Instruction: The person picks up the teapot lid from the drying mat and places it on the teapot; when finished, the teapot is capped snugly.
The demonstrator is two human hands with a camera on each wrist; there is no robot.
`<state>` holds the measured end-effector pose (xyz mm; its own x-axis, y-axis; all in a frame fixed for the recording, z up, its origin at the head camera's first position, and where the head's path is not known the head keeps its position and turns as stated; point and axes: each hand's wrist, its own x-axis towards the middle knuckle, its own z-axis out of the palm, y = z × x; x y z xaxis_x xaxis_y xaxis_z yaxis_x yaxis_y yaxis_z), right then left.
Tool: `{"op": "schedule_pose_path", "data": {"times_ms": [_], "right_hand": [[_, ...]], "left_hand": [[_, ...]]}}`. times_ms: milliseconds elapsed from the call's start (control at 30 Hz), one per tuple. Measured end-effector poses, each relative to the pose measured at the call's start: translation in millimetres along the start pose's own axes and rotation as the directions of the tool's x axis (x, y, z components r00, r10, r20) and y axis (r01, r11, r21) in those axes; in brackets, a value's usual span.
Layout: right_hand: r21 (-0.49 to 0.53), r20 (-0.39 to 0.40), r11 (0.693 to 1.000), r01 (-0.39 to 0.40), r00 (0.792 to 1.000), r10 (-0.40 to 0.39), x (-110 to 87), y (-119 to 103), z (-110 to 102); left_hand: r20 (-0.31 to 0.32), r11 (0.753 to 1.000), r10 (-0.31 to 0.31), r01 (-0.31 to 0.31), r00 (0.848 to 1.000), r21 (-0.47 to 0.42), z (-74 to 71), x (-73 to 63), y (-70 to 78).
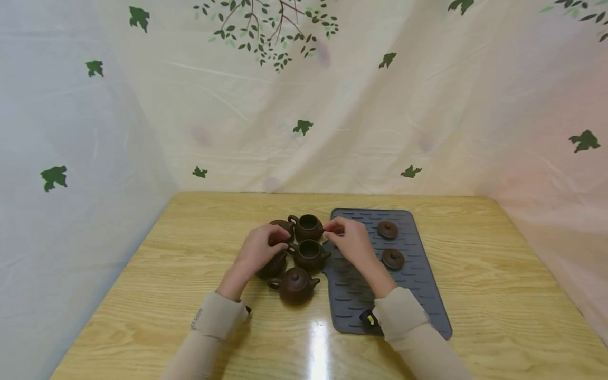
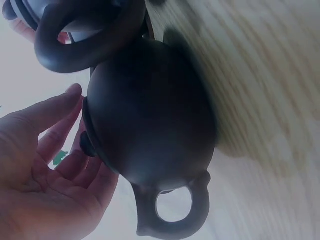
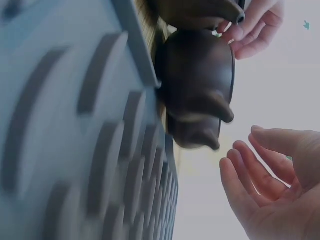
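Note:
Several dark brown teapots stand close together on the table. Two have no lid: the back teapot (image 1: 309, 228) and the middle teapot (image 1: 311, 257). In front sits a lidded teapot (image 1: 295, 287). My left hand (image 1: 258, 245) is over two more teapots at the left, partly hiding them. Its curved thumb and fingers are spread near a lidded teapot (image 2: 150, 110) in the left wrist view, holding nothing visible. My right hand (image 1: 350, 240) is beside the back teapot's spout. The right wrist view shows its loosely bent fingers (image 3: 250, 175) apart from the pots.
To the right lies a dark grey ridged mat (image 1: 423, 285). Two round brown lids (image 1: 387, 229) rest on it, one behind the other. The wooden table (image 1: 142, 295) meets a hanging cloth (image 1: 247, 148) printed with leaves at the back and sides.

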<state>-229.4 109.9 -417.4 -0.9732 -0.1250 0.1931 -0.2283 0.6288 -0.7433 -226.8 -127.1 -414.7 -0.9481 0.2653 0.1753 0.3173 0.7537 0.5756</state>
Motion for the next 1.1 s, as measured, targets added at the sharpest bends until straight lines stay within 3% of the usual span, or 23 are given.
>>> {"op": "schedule_pose_path", "data": {"times_ms": [333,533,1100], "right_hand": [[-0.036,-0.019,0.999,-0.012,1.0,0.011,-12.5,21,-30],[-0.096,-0.046,0.995,-0.024,0.999,0.02,-18.4,36,-45],[-0.158,-0.039,0.978,-0.136,0.991,0.132,-44.5,83,-85]], "left_hand": [[0.028,1.0,0.021,-0.021,0.999,-0.012,4.3,3.8,0.4],[0.046,1.0,-0.005,0.006,0.999,-0.026,7.6,8.6,-1.3],[0.083,1.0,-0.027,0.028,0.996,-0.012,16.0,12.2,-2.0]]}}
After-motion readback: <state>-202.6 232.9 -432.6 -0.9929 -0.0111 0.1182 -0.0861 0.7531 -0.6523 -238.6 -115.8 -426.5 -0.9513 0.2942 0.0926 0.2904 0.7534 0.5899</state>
